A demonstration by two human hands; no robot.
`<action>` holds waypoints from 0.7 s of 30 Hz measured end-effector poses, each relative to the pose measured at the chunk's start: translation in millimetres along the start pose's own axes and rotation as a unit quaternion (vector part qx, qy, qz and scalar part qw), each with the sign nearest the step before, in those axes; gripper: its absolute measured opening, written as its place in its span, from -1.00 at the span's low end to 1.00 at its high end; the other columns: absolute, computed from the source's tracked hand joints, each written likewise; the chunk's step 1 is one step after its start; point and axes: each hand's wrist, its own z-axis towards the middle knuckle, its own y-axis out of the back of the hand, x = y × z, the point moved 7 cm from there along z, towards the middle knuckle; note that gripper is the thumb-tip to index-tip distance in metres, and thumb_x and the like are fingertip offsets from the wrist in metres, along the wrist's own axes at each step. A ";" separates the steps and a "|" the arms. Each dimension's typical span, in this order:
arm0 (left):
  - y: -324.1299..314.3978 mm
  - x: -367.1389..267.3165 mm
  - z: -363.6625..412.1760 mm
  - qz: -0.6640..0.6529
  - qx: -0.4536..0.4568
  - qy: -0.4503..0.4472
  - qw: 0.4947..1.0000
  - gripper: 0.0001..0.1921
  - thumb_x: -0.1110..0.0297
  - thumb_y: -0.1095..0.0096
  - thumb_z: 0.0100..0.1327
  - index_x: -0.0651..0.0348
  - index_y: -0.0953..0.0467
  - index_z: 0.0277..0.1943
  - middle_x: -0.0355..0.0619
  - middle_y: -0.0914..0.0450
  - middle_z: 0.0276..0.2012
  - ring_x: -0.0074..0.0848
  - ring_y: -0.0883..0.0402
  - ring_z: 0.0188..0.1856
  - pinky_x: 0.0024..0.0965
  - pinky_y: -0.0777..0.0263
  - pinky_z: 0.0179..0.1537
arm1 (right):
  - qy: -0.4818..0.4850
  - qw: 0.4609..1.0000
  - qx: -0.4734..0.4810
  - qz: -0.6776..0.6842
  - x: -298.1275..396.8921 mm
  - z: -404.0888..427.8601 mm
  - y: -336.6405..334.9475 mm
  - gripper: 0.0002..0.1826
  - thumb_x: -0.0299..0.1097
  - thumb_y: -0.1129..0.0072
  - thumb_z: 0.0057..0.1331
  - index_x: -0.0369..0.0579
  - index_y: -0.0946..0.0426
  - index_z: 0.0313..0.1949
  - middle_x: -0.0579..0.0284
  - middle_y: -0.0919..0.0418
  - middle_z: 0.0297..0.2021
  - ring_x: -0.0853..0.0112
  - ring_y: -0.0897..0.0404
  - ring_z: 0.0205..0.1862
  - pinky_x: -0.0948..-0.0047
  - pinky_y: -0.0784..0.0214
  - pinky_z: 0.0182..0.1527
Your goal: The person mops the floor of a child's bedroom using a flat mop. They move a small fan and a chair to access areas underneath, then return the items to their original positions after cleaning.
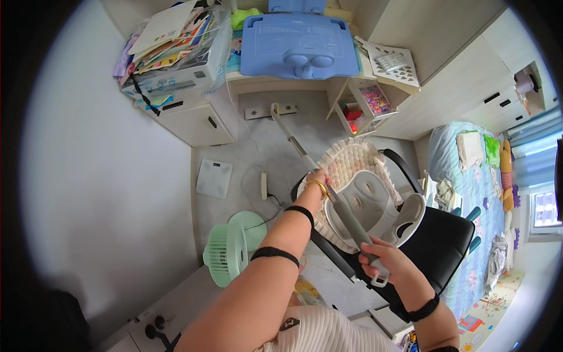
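Note:
Both of my hands are on the long grey-and-silver pole of a mop (pixel 349 218), which slants away from me over the chair. My left hand (pixel 320 178), with a gold bangle at the wrist, is closed around the middle of the pole. Near the looped top end, my right hand (pixel 385 257) wraps the grey grip. The narrow flat head (pixel 286 109) of the mop lies on the grey floor (pixel 272 154), in front of the desk. Beneath the pole, a black chair (pixel 440 242) carries a ruffled quilted cushion (pixel 345 154) and a grey-white moulded seat (pixel 374 193).
A green fan (pixel 226 253), a power strip (pixel 264 186) with cables and a glass scale (pixel 214 178) are on the floor to the left. Ahead is a blue desk top (pixel 299 48) with open drawers (pixel 374 103) below. A bed (pixel 470 176) stands right.

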 end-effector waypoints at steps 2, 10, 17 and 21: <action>-1.0 -33.6 21.2 0.008 -0.015 -0.005 1.000 -0.85 0.41 -0.04 0.15 0.26 -0.29 -0.44 -0.15 -0.30 -0.69 -0.49 -0.30 -0.77 -0.39 -0.29 -0.73 | 0.006 1.000 0.016 0.016 16.5 31.3 -13.3 -0.64 -0.40 0.05 0.27 -0.16 -0.20 0.04 0.20 -0.33 -0.60 0.49 -0.28 -0.75 0.57 -0.06 -0.71; 27.5 -117.2 102.7 0.161 -0.063 -0.041 0.984 -0.84 0.43 -0.07 0.14 0.38 -0.33 -0.35 -0.11 -0.34 -0.62 -0.42 -0.39 -0.67 -0.33 -0.39 -0.62 | -0.001 0.995 0.067 0.072 34.3 98.3 -57.6 -0.59 -0.40 0.05 0.28 -0.15 -0.09 0.08 0.20 -0.29 -0.63 0.46 -0.27 -0.76 0.55 -0.07 -0.74; 66.1 -51.6 127.1 0.264 -0.033 -0.050 0.963 -0.80 0.41 -0.09 -0.01 0.42 -0.35 -0.40 -0.03 -0.42 -0.55 -0.40 -0.46 -0.63 -0.33 -0.38 -0.63 | -0.025 0.997 -0.014 -0.078 5.2 50.9 -29.5 -0.58 -0.39 0.06 0.27 -0.12 -0.17 0.11 0.25 -0.28 -0.63 0.51 -0.27 -0.74 0.58 -0.11 -0.68; 26.0 37.0 13.5 0.183 0.022 -0.024 0.983 -0.71 0.40 -0.12 -0.03 0.44 -0.31 -0.30 -0.07 -0.41 -0.56 -0.40 -0.48 -0.52 -0.34 -0.35 -0.63 | -0.063 0.978 -0.096 -0.174 -3.1 -41.7 28.7 -0.57 -0.46 0.04 0.23 -0.17 -0.19 0.11 0.25 -0.31 -0.64 0.53 -0.28 -0.72 0.55 -0.16 -0.68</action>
